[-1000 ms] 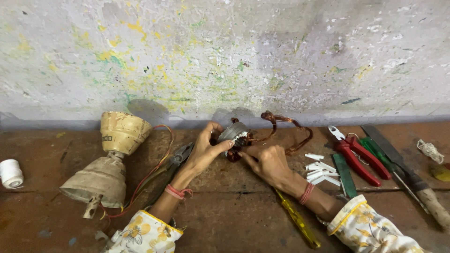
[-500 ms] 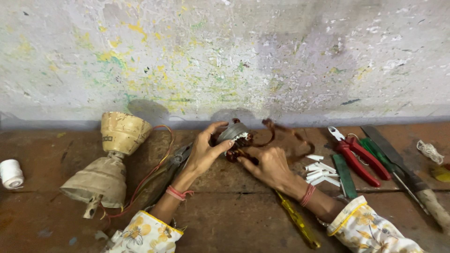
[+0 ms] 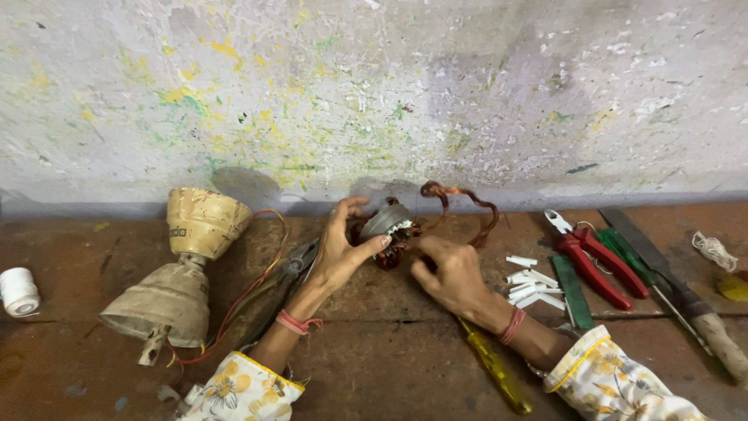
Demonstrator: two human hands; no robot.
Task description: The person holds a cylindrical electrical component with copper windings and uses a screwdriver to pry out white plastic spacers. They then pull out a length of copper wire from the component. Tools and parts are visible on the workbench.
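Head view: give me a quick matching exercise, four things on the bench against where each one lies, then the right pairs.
Things:
1. white thread spool
2. red-handled pliers
3. yellow-handled screwdriver
4. cream fan housing

Places:
A. under the right forearm, near the front edge
B. far left edge of the bench
C. right of the white plastic strips
D. left of the left hand, lying on its side

Pairs: 1-B, 2-C, 3-A, 4-D
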